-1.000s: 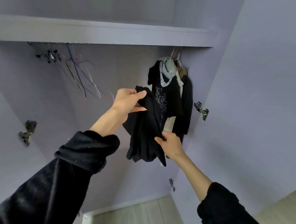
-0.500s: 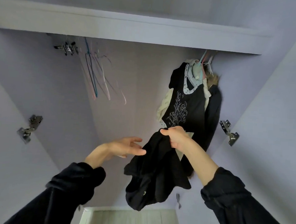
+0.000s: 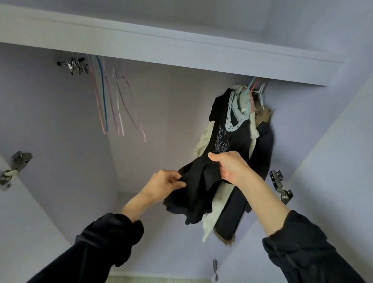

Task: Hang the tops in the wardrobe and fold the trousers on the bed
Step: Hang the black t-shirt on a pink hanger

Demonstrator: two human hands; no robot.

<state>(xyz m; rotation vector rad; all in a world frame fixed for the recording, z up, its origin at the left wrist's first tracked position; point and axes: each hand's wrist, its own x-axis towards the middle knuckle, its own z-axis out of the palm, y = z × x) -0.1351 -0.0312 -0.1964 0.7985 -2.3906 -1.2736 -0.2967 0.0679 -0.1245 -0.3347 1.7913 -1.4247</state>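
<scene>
**Left hand back on the black top**

Half a second ago the left hand hung free of the cloth; now it pinches the black top at its left edge again. The right hand grips the bunched fabric higher up. The top hangs just in front of the hung clothes inside the wardrobe. Spare hangers dangle well left of those clothes. Likely the top is being spread for a hanger; it isn't hung yet.
</scene>
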